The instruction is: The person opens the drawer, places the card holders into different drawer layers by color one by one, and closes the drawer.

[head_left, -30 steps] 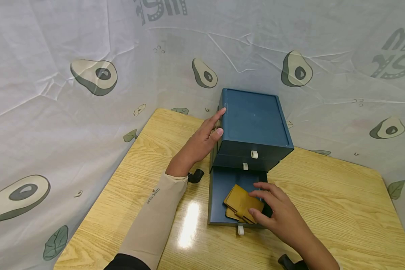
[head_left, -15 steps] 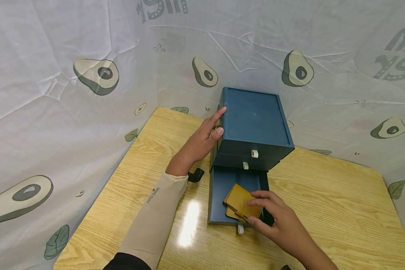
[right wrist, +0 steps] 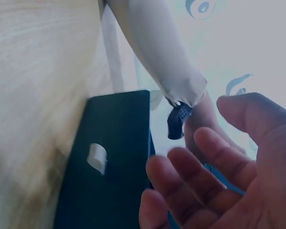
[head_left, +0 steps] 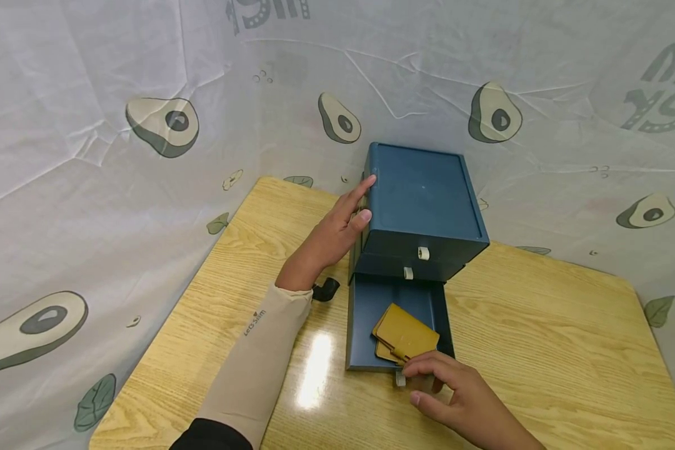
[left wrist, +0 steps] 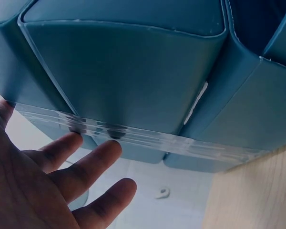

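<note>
A dark blue drawer unit (head_left: 424, 194) stands on the wooden table with its lowest drawer (head_left: 365, 356) pulled out. Inside that drawer lie mustard-yellow wallets (head_left: 410, 331), one overlapping another. My left hand (head_left: 327, 242) rests against the unit's left side, thumb and a fingertip at the top edge; in the left wrist view its fingers (left wrist: 88, 169) spread beside the side wall. My right hand (head_left: 464, 394) hovers at the drawer's front edge, fingers loosely bent and holding nothing. Its fingertips are close to the white pull tab (head_left: 400, 379); whether they touch it I cannot tell.
The two upper drawers are closed, each with a white tab (head_left: 424, 253). A cloth printed with avocados (head_left: 337, 119) hangs behind the table (head_left: 551, 325). A black wrist-worn device (head_left: 326, 289) sticks out by my left wrist.
My right hand has drawn back from over the wallets toward the drawer's front edge. The wallets now show more fully. My left hand has stayed against the unit.
</note>
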`<state>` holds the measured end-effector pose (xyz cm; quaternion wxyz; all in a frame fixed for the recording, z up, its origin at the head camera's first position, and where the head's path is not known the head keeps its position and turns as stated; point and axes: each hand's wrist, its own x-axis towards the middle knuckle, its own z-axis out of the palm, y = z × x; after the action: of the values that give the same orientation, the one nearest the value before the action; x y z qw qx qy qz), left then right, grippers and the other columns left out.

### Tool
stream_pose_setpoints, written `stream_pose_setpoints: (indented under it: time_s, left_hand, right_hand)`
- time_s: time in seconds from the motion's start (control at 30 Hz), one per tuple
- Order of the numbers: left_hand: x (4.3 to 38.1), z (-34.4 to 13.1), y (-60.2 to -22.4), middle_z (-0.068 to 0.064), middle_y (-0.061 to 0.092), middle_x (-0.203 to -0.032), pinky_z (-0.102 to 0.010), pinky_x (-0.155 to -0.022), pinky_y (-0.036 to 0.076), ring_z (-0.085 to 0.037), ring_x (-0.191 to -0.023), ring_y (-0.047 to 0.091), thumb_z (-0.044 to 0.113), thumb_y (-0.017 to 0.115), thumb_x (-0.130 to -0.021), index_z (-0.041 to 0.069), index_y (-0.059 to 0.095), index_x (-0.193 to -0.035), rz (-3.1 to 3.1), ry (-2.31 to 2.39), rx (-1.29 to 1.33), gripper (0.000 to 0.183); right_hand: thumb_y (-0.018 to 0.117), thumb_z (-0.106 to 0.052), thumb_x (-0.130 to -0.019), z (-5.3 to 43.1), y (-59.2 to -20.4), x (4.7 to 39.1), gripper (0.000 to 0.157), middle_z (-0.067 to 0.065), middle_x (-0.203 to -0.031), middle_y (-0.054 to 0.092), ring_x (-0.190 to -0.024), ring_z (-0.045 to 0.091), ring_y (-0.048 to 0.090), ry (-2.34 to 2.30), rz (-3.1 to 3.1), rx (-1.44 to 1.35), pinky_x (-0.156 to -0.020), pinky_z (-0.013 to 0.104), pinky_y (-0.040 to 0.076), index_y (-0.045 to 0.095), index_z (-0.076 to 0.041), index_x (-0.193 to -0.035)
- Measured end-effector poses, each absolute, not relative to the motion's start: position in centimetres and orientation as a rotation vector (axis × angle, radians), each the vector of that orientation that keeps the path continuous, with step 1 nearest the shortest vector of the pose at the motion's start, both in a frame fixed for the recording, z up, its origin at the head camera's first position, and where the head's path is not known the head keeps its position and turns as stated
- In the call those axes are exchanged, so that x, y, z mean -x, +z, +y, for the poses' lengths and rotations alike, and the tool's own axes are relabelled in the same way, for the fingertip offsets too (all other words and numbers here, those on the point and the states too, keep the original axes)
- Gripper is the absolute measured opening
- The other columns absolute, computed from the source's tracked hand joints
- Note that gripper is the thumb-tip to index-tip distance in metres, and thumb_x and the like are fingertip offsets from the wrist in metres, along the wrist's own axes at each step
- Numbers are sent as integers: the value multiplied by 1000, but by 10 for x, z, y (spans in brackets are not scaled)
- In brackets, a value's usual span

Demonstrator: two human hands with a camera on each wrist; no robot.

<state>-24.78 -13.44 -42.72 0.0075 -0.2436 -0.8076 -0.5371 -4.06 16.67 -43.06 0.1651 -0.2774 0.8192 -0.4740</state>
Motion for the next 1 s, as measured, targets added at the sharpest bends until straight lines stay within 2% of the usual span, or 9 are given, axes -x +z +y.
stream_pose_setpoints:
  time_s: [0.1,0.33,0.5,0.6,0.77,0.87,1.0]
  left_hand:
    - [248,-134,-427,0,16,-181,-66,-127,24,-28,-165,20,96,23,-93,40,14,-175,-2522,-1678,763,100]
    - [248,-134,-426,1,16,-181,-66,-127,23,-27,-166,19,95,23,-93,40,14,-175,-2516,-1687,762,99]
    - [248,-134,-426,0,16,-181,-66,-127,24,-28,-165,21,95,23,-94,40,14,-175,-2519,-1682,758,98]
    - [249,-134,-426,0,17,-181,-66,-127,24,-28,-165,21,94,23,-94,40,14,-175,-2519,-1679,760,98]
    - [249,-134,-428,-1,16,-181,-66,-127,25,-29,-165,22,95,24,-94,41,14,-175,-2515,-1688,761,98]
    - [249,-134,-428,0,16,-181,-67,-127,25,-29,-164,23,95,24,-93,41,14,-175,-2514,-1690,764,98]
    - [249,-135,-428,-1,15,-181,-66,-127,25,-28,-164,22,95,24,-93,41,14,-175,-2511,-1690,768,98]
  right_hand:
    - [68,-10,-108,167,-435,38,27,6,-124,71,-95,9,64,-1382,2204,790,-77,27,56,70,-20,-133]
    - [65,-9,-109,166,-454,31,24,13,-112,71,-95,7,65,-1455,1915,699,-79,26,58,69,-2,-132]
    - [61,-11,-111,167,-464,30,28,20,-121,70,-100,6,66,-1470,1702,521,-87,23,56,66,2,-135]
    - [61,-14,-112,168,-468,31,31,19,-127,69,-102,7,66,-1474,1613,435,-89,22,56,65,4,-137]
    - [52,-14,-116,168,-474,30,39,14,-131,67,-108,14,68,-1557,1349,304,-88,27,59,55,15,-141]
    - [48,-16,-117,168,-479,29,40,9,-130,68,-110,16,69,-1577,1242,222,-89,28,60,54,15,-142]
    - [49,-19,-117,167,-487,29,35,7,-126,71,-109,16,73,-1600,1185,125,-89,29,62,63,4,-139]
